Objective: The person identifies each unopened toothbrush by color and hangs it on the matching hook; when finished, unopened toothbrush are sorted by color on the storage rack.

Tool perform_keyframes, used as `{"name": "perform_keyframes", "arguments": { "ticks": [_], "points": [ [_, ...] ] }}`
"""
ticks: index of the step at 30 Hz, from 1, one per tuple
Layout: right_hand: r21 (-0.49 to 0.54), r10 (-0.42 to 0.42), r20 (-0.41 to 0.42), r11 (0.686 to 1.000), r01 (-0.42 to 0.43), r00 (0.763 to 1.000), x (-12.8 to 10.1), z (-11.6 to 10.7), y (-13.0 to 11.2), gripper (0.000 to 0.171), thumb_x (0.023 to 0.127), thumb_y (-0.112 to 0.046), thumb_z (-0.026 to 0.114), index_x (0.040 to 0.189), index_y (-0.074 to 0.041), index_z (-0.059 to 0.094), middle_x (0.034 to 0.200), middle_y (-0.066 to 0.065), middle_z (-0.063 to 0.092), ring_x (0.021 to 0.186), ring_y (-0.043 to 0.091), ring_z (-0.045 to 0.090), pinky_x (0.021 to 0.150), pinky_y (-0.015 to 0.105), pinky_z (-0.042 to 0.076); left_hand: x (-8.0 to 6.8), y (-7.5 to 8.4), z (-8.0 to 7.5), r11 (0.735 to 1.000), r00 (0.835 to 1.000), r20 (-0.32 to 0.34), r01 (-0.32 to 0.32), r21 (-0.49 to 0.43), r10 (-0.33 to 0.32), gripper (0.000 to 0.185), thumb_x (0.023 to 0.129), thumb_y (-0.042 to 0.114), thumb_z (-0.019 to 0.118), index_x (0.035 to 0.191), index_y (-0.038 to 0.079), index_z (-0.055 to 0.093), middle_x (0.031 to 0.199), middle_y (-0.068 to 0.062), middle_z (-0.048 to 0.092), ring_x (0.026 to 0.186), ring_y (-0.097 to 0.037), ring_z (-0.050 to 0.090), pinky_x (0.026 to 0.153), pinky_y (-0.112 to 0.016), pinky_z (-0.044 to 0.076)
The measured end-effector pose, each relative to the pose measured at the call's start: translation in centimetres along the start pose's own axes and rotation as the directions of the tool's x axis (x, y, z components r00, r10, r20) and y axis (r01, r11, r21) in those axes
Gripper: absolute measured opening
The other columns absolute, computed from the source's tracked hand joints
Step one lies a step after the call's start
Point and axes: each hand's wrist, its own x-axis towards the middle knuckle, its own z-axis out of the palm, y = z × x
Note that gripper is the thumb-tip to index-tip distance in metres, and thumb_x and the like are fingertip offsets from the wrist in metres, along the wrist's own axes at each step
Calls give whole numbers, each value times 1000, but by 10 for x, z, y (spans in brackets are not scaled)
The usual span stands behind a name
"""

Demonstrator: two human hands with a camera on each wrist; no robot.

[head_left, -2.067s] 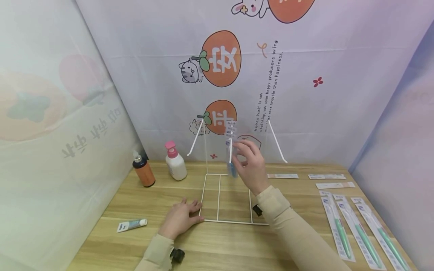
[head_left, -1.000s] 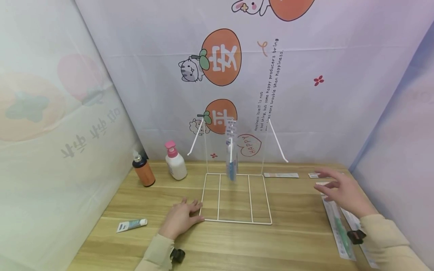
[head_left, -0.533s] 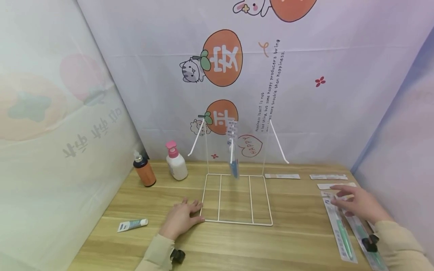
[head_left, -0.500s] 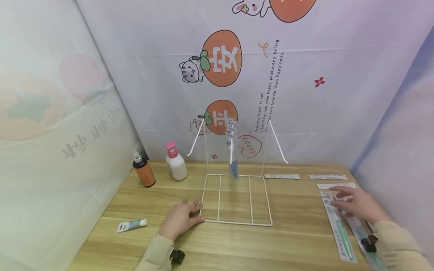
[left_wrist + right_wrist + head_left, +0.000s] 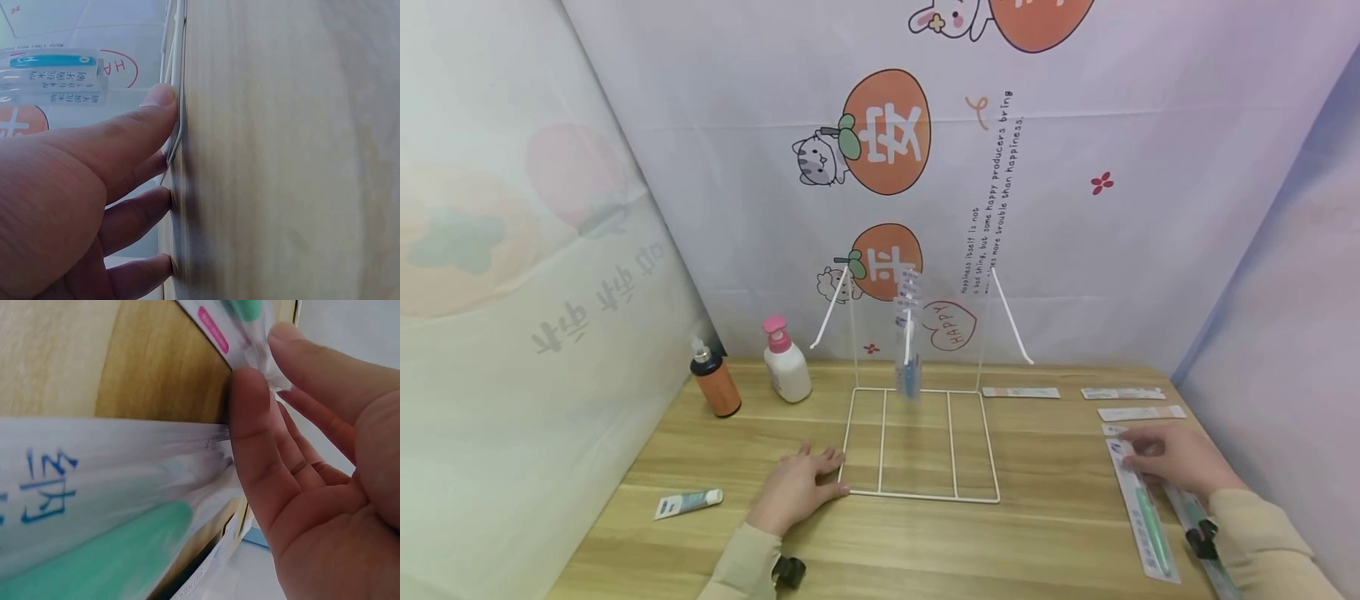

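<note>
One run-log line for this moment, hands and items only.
left hand: flat on table, fingers against wire rack base | right hand: pinching packaged toothbrush top edge | another toothbrush pack: hanging on rack

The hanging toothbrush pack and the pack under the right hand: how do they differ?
The hanging toothbrush pack hangs upright on the wire rack and holds a blue brush; nothing touches it. The pack on the table lies flat, holds a green brush, and the right hand pinches its top end. Both are long clear packs.

The left hand [image 5: 795, 487] is lying flat, fingers straight. The right hand [image 5: 1176, 462] is reaching forward, thumb and forefinger pinching.
</note>
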Motion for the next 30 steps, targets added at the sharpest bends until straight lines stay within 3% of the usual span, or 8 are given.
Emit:
{"name": "perform_keyframes", "arguments": {
  "ticks": [8, 12, 16, 24, 30],
  "points": [
    [26, 42, 31, 999, -42, 999, -3, 1, -1, 63, 83, -49, 92, 129, -7, 78, 120, 16, 78, 92, 20, 69, 83, 58, 57, -1, 0, -1, 1000, 1000, 4, 8, -10, -8, 61, 94, 49, 82, 143, 15, 72, 148, -13, 65, 146, -59, 43, 112, -81, 34],
    [27, 54, 24, 998, -55, 998, -4, 1, -2, 64, 85, -51, 90, 130, -8, 78, 125, 21, 76, 106, 41, 72, 90, 69, 52, -1, 0, 0, 1000, 1000, 0, 2, -5, -2, 62, 93, 49, 82, 143, 15, 72, 148, -13, 66, 146, -59, 43, 112, -81, 34],
    [18, 58, 22, 998, -58, 998, -5, 0, -5, 64, 87, -53, 87, 131, -8, 77, 129, 24, 74, 121, 56, 63, 93, 75, 48, -1, -1, 0, 1000, 1000, 0, 3, -1, -3, 60, 94, 48, 82, 143, 15, 72, 148, -12, 65, 146, -59, 43, 112, -80, 35],
    [66, 29, 30, 997, -31, 999, -7, -1, -9, 63, 94, -50, 83, 137, -5, 73, 128, 23, 74, 112, 49, 70, 91, 71, 52, -1, 0, 1, 1000, 1000, 2, 1, 1, -1, 61, 94, 49, 82, 143, 15, 72, 149, -12, 65, 146, -59, 43, 113, -78, 36],
    [124, -12, 5, 992, 11, 1000, -13, -3, -20, 61, 99, -45, 79, 143, -5, 69, 131, 24, 73, 104, 40, 76, 86, 60, 60, 0, -1, 1, 1000, 1000, -1, -2, 5, 2, 60, 95, 49, 81, 143, 16, 72, 149, -11, 65, 146, -59, 44, 114, -77, 36]
  ]
}}
